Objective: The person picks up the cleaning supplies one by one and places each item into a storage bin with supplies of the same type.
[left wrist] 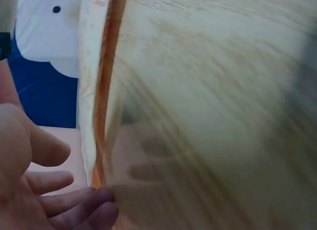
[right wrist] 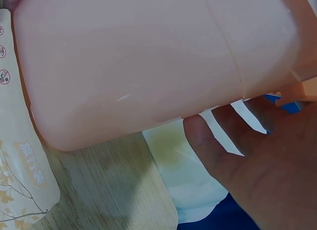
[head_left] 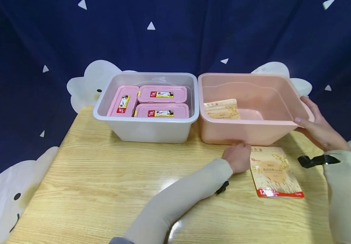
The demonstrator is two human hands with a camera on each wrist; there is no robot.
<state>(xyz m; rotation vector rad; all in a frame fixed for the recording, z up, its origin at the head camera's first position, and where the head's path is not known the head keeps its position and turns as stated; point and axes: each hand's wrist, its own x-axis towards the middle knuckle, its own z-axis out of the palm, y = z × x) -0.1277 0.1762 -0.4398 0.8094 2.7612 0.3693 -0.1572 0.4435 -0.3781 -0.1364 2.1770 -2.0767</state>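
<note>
My right hand (head_left: 322, 127) holds the pink plastic bin (head_left: 224, 130) by its right rim, thumb on top and fingers along the outside. In the right wrist view, the fingers (right wrist: 203, 141) meet the bin's outer edge. My left hand (head_left: 238, 157) is at the bin's front bottom, beside the upper left corner of a flat beige packet (head_left: 274, 173) with a red lower edge. Loosely bent fingers (left wrist: 54, 205) touch around that corner in the left wrist view, the thumb standing apart. Another beige packet (head_left: 222, 110) lies inside the bin, at its left.
A white bin (head_left: 145, 130) stands left of the pink one, with several pink lidded boxes (head_left: 163, 93) in it. Both bins are at the back of a wooden table (head_left: 102, 186). Behind hangs a dark blue cloth (head_left: 175, 44) with white triangles and cloud shapes.
</note>
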